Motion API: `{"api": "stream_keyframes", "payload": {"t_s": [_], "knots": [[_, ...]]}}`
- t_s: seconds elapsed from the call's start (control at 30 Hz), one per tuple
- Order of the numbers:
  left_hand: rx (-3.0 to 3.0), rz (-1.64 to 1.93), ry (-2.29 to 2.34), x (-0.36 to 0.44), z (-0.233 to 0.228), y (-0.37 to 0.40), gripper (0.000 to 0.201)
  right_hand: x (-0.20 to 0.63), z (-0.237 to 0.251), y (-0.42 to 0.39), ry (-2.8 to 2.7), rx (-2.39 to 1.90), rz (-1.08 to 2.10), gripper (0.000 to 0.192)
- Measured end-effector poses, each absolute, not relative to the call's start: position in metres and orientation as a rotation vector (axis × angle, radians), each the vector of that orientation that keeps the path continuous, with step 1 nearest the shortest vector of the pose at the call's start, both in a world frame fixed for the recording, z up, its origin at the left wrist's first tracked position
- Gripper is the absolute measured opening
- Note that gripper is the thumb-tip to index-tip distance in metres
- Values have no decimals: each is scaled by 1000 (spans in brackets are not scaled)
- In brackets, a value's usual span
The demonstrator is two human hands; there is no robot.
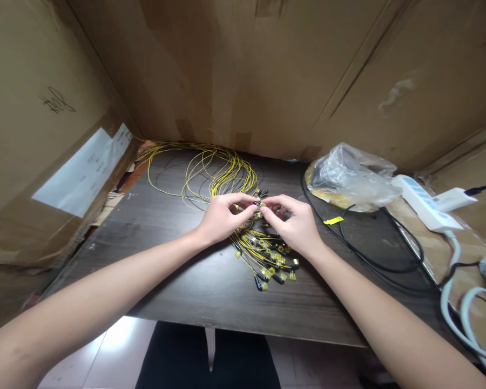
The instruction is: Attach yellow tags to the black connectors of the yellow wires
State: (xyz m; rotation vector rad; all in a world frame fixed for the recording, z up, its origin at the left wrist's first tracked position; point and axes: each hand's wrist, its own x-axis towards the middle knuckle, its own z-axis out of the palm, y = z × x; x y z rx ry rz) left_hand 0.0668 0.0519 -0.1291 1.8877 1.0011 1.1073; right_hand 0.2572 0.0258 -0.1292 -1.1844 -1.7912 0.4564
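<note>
My left hand (pixel 230 215) and my right hand (pixel 288 217) meet over the middle of the dark wooden table (pixel 178 281). Both are closed in a pinch, fingertips almost touching, around a small black connector (pixel 257 203) on a thin cable. A small yellow piece shows at the right fingertips. Below the hands fans a bunch of black connectors with clear yellow tags (pixel 273 262). Their thin yellow cables (pixel 237 170) run behind the hands and loop toward the back left. My fingers partly hide the connector.
Cardboard walls (pixel 243 70) enclose the table at the back and sides. A clear plastic bag (pixel 352 175) lies at the back right, beside a white power strip (pixel 427 202). A black cable (pixel 372 262) with a yellow label curves along the right side.
</note>
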Motion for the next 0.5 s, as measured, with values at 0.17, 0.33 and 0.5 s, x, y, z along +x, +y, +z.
{"api": "stream_keyframes", "payload": {"t_s": [0.17,0.33,0.5], "knots": [[1850,1120,984,67,-130,52,18,257,-130,26,-1803,-1168,474,12],[1848,1130,963,66,-133,53,19,257,-132,27,-1797,-1180,536,16],[1949,1108,954,65,-133,53,20,258,-133,27,-1770,-1180,587,19]]}}
